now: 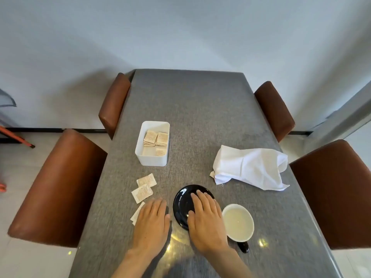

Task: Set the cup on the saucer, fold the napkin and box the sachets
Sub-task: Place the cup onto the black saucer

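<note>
1. Grey cloth covers the table (pixel 200 109), and the black saucer (pixel 181 205) lies on it near the person's edge; every place below is told from this saucer.
2. Flat and open, the right hand (pixel 204 219) lies palm down over the saucer's right half, fingers spread, gripping nothing.
3. Just left of the saucer, the left hand (pixel 151 223) rests palm down on the table, open as well and holding nothing. Its outer edge covers part of one sachet (pixel 137 212).
4. Two more loose sachets (pixel 143 187) lie on the cloth up and left of the saucer, overlapping each other.
5. Farther from the saucer, up and left, stands the white box (pixel 149 160), open, with a pile of sachets inside.
6. Just right of the saucer, partly behind the right hand, sits the cup (pixel 240 222), white inside and holding pale liquid, on the table and not on the saucer. Its dark handle points toward the person.
7. Up and right of the saucer, well apart, the white napkin (pixel 251 167) lies crumpled and unfolded.
</note>
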